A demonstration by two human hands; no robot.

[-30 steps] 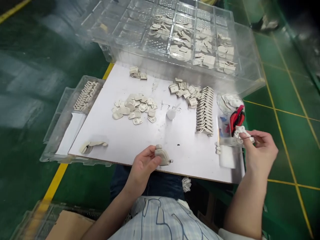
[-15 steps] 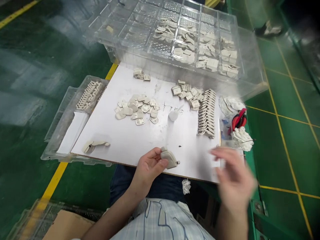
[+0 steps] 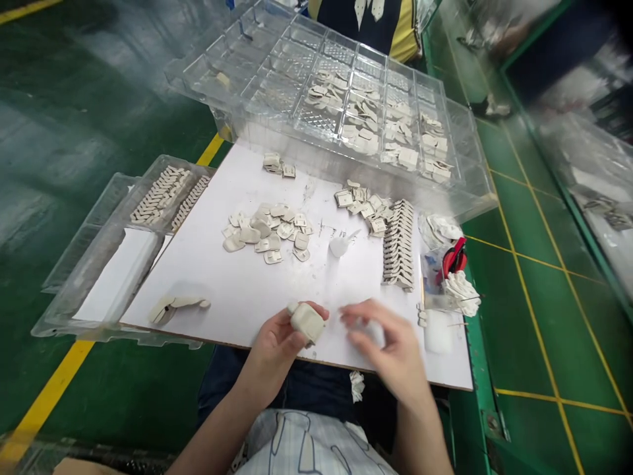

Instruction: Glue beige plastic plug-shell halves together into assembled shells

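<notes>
My left hand [image 3: 277, 340] is closed around a small rounded off-white plastic part [image 3: 307, 323], just above the front edge of the white board [image 3: 237, 290]. To its right, my right hand [image 3: 388, 340] hovers over the board with fingers bent. Its fingertips are smeared by motion, so whether they hold anything small is unclear. A curved off-white plastic piece [image 3: 178, 305] lies at the board's left front. Beyond my hands is a loose pile of flat rounded plastic pieces [image 3: 270, 227]. A small white plastic cup [image 3: 339, 245] with a handle stands beside the pile.
A clear compartment tray [image 3: 297, 125] with off-white parts spans the back. A neat row of bent parts [image 3: 398, 244] stands at right, beside square pieces [image 3: 363, 204]. Red-handled pliers [image 3: 453, 259] and crumpled white material [image 3: 462, 292] lie at the right edge. Clear boxes [image 3: 74, 290] flank the left.
My right hand has moved left from the board's right side towards my left hand. The part in my left hand has turned to show a broader face. The camera view has shifted slightly.
</notes>
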